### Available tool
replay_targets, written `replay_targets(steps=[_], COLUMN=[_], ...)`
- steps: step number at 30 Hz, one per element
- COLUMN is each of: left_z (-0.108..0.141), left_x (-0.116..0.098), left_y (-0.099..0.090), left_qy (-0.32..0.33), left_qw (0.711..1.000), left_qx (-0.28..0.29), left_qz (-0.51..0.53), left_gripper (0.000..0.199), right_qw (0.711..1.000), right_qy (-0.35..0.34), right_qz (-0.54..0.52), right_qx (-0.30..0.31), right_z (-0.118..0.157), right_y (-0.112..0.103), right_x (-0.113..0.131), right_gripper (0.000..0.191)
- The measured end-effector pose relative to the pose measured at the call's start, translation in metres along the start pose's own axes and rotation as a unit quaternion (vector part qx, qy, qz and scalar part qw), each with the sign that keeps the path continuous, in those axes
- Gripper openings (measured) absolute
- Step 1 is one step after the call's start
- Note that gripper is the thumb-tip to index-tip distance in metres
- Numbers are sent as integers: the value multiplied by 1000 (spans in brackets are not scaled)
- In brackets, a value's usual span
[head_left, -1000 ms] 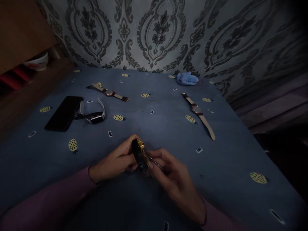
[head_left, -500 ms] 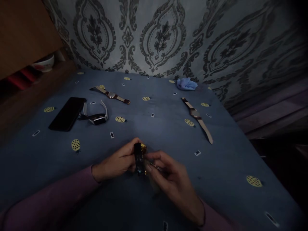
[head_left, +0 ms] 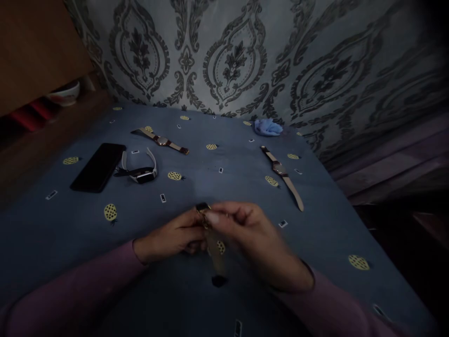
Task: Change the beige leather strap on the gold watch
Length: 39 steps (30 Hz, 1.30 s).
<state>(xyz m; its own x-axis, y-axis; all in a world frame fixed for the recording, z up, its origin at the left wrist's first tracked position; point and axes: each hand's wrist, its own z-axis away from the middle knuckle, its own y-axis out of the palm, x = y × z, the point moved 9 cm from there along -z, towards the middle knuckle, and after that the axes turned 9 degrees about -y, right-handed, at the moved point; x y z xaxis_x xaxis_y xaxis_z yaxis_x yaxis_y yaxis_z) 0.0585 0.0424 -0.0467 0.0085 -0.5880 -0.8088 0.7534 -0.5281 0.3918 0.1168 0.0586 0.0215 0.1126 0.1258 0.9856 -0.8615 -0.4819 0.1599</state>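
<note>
The left hand [head_left: 171, 237] and right hand [head_left: 257, 236] are pinching 1 black-and-gold watch [head_left: 215, 260], each grip closed; handling is looking unfinished, while 2 brown watches [head_left: 162, 141] [head_left: 279, 169] are lying apart.

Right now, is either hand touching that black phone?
No, the left hand and right hand are both at the strapped item, and the black phone lies apart from them.

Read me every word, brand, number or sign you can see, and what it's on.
Nothing is legible.
Small boxed labels on the tablecloth: too small and blurred.
Left brown watch, right brown watch: faces too small.
White watch, black phone: no text visible.
Gold watch between left hand and right hand: blurred, partly covered.
</note>
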Motion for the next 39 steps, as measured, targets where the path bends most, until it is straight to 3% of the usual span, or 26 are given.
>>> replay_targets(steps=[4, 9, 12, 16, 20, 22, 27, 31, 39], left_z=[-1, 1, 2, 4, 5, 5, 4, 5, 8], left_x=[2, 4, 6, 12, 11, 10, 8, 8, 4], left_y=[1, 2, 2, 2, 3, 4, 1, -4, -8], left_qy=[-28, -72, -88, -109, -111, -107, -86, -73, -64], left_qw=[999, 996, 995, 993, 993, 994, 996, 997, 995], left_qx=[10, 9, 15, 22, 27, 23, 8, -20, -51], left_qz=[12, 50, 49, 32, 18, 14, 4, -18, -64], left_gripper=[19, 16, 16, 19, 17, 14, 16, 16, 15], right_qw=[999, 991, 977, 955, 955, 965, 959, 964, 981], right_qy=[7, -20, -23, -51, -56, -43, -25, -9, 22], right_qz=[-17, 129, 214, 288, 266, 234, 249, 246, 170], right_qx=[-51, -38, -3, -57, -117, -110, -133, -102, -86], right_z=[-12, -14, -17, -25, -18, -7, 32, 45, 45], right_y=[-14, -23, -19, -28, -42, -44, -50, -42, -32], right_x=[2, -6, -12, -8, -6, -12, -26, -37, -47], right_gripper=[35, 45, 45, 30, 27, 22, 18, 20, 27])
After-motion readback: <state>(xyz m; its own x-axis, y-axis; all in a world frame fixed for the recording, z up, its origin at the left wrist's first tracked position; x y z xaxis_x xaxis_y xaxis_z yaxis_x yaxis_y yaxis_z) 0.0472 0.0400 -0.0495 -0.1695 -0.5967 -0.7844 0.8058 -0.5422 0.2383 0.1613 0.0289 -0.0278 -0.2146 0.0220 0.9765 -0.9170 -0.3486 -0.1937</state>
